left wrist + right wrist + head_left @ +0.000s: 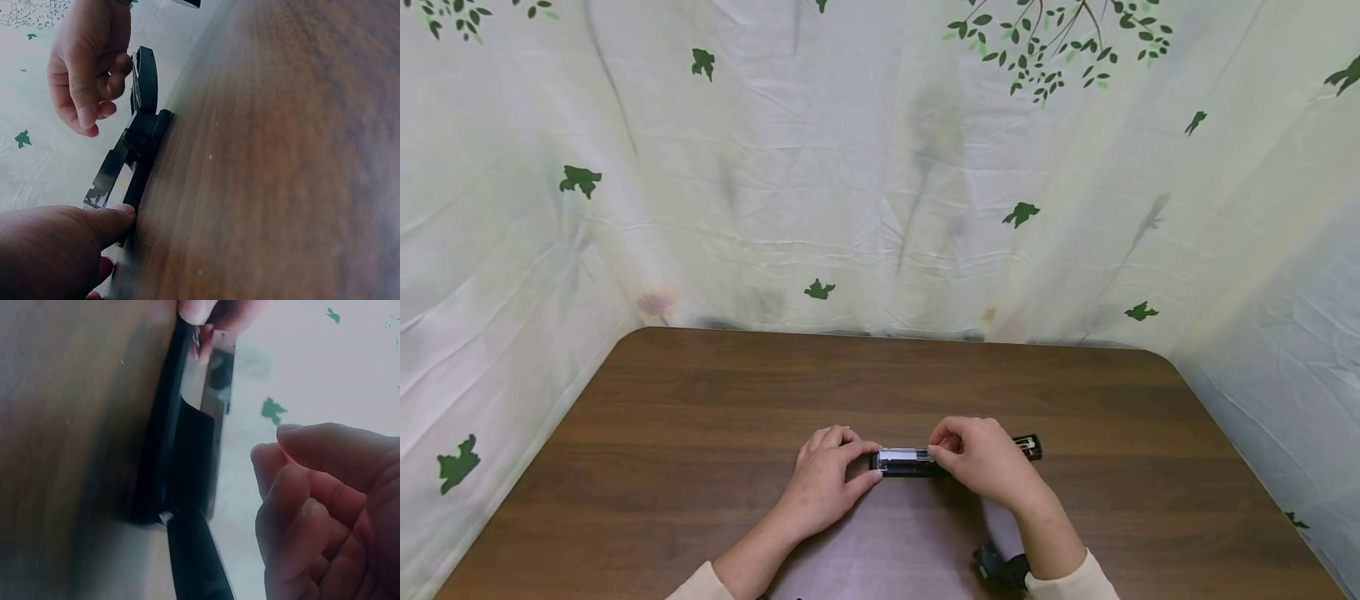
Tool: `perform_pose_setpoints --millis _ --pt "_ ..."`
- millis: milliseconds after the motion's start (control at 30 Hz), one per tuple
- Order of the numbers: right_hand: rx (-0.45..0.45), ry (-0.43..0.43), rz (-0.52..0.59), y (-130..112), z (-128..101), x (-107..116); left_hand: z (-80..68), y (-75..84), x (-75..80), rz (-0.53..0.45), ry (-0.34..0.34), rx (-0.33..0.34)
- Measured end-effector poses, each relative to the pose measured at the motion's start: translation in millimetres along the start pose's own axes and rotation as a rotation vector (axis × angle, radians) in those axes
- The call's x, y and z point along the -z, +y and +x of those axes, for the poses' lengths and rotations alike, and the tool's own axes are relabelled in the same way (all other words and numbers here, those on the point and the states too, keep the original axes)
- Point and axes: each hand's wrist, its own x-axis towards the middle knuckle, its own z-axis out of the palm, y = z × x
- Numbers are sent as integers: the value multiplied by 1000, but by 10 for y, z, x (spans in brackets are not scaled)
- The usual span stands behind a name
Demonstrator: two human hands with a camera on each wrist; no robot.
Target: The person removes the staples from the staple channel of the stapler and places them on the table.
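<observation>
Near the front middle of the brown bench (700, 400), a black stapler (917, 462) lies opened flat, its shiny metal staple channel (904, 455) facing up. The left hand (827, 479) rests at the stapler's left end, its fingers (115, 219) curled and pressing that tip. The right hand (981, 458) hovers over the stapler's right half with fingers (294, 506) loosely curled; whether they pinch anything I cannot tell.

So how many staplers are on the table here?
1. A black stapler, opened flat, lies near the table's front edge, between the left hand and right hand.
</observation>
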Motion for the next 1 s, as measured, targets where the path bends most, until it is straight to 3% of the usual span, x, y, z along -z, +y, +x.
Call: perform_pose_setpoints --millis 400,1000 --pt "65 -34 -74 -22 13 -187 -3 5 10 -2 3 -5" --pt "40 -80 -3 -8 26 -206 2 8 3 -8 7 -7"
